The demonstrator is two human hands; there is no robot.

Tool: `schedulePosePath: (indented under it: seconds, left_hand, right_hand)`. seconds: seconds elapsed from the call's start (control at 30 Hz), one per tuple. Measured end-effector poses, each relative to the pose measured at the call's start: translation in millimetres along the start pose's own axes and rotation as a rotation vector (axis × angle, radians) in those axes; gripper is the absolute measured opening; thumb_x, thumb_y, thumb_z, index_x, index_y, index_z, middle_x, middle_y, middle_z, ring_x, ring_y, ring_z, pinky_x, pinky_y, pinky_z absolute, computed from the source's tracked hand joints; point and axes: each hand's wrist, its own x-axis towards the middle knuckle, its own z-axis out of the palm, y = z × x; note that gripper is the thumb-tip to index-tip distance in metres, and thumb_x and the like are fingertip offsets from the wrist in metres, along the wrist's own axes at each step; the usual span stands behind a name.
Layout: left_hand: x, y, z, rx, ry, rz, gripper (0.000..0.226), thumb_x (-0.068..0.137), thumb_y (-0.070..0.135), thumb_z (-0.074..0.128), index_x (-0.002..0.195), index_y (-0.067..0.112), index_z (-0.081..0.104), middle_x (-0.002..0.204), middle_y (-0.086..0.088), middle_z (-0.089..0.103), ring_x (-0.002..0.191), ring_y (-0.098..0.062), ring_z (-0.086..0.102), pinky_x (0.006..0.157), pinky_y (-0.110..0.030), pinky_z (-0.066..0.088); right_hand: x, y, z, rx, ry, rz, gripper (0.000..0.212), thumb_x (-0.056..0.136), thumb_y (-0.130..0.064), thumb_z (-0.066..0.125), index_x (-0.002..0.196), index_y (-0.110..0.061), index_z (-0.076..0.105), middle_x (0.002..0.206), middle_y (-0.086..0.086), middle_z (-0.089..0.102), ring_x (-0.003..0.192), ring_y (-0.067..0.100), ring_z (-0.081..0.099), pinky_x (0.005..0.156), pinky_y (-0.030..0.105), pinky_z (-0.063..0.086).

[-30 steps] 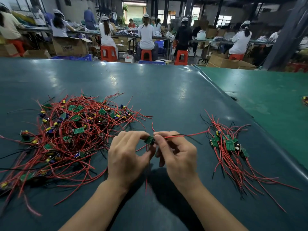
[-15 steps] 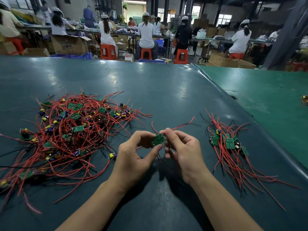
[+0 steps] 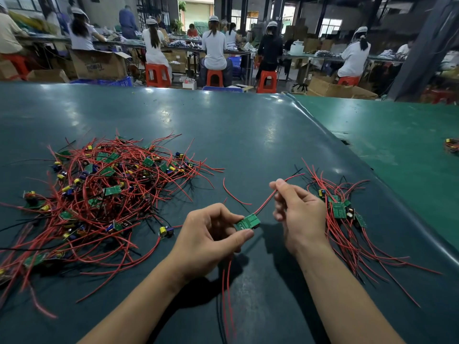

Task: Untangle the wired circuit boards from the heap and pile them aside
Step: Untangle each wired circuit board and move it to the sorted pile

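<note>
In the head view, a small green rectangular circuit board (image 3: 248, 222) is pinched between the thumb and curled fingers of the left hand (image 3: 208, 240), held just above the dark teal rubber-like table mat (image 3: 248, 135). Thin red and black wires (image 3: 227, 289) hang from under this hand toward the near edge of the table. From the far end of the board a long thin red wire (image 3: 267, 201) rises to the right and is pinched between the thumb and forefinger of the right hand (image 3: 299, 212), the other fingers being loosely curled; the free end of the wire is seen beyond the fingertips, pointing toward the right-hand pile.

To the left of the hands, a large tangled heap of red-wired green boards (image 3: 99, 194) with yellow and blue components is spread on the mat. A single stray yellow and blue component (image 3: 166, 230) is seen at the heap's near right edge, close to the left hand. To the right of the right hand, a smaller pile of sorted green boards with red wires (image 3: 342, 214) is laid, its wires trailing toward the near right.

A lighter green table surface (image 3: 397, 145) adjoins the mat on the right. Beyond the table, seated workers in white caps (image 3: 214, 43) on red plastic stools (image 3: 214, 76) are seen at long benches, with cardboard boxes (image 3: 99, 64) around them.
</note>
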Motion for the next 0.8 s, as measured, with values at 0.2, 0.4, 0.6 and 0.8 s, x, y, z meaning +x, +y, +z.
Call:
schedulePosePath:
  seconds: [0.2, 0.4, 0.6, 0.8]
  left_hand:
    - [-5, 5, -2, -0.003, -0.076, -0.016, 0.023, 0.073, 0.003, 0.08, 0.08, 0.006, 0.058, 0.053, -0.001, 0.06, 0.039, -0.009, 0.051, 0.042, -0.017, 0.041]
    - [-11, 8, -5, -0.018, -0.047, -0.005, 0.024, 0.07, 0.004, 0.08, 0.076, 0.004, 0.056, 0.05, -0.001, 0.057, 0.037, -0.009, 0.049, 0.04, -0.017, 0.04]
    - [3, 6, -9, -0.013, 0.437, 0.046, 0.029, 0.068, 0.018, 0.077, 0.087, 0.003, 0.061, 0.052, -0.004, 0.059, 0.045, -0.012, 0.056, 0.044, -0.025, 0.049]
    - [-2, 3, -10, 0.103, 0.189, 0.105, 0.023, 0.076, 0.015, 0.08, 0.098, 0.015, 0.071, 0.056, -0.006, 0.062, 0.049, -0.013, 0.058, 0.05, -0.022, 0.047]
  right_hand:
    - [13, -2, -10, 0.074, 0.169, -0.012, 0.032, 0.091, -0.005, 0.065, 0.059, -0.011, 0.068, 0.05, -0.003, 0.057, 0.038, 0.003, 0.039, 0.035, 0.015, 0.028]
    - [17, -5, -17, 0.134, 0.271, 0.021, 0.028, 0.094, -0.011, 0.061, 0.067, -0.008, 0.065, 0.046, -0.007, 0.05, 0.036, 0.003, 0.037, 0.034, 0.015, 0.027]
    - [4, -6, -9, -0.065, 0.087, 0.054, 0.048, 0.099, -0.037, 0.053, 0.06, -0.01, 0.057, 0.04, -0.005, 0.04, 0.031, 0.007, 0.035, 0.033, 0.013, 0.024]
    - [-35, 10, 12, -0.365, -0.639, 0.177, 0.043, 0.075, -0.058, 0.064, 0.064, -0.017, 0.068, 0.053, 0.003, 0.043, 0.042, 0.011, 0.035, 0.039, 0.02, 0.027]
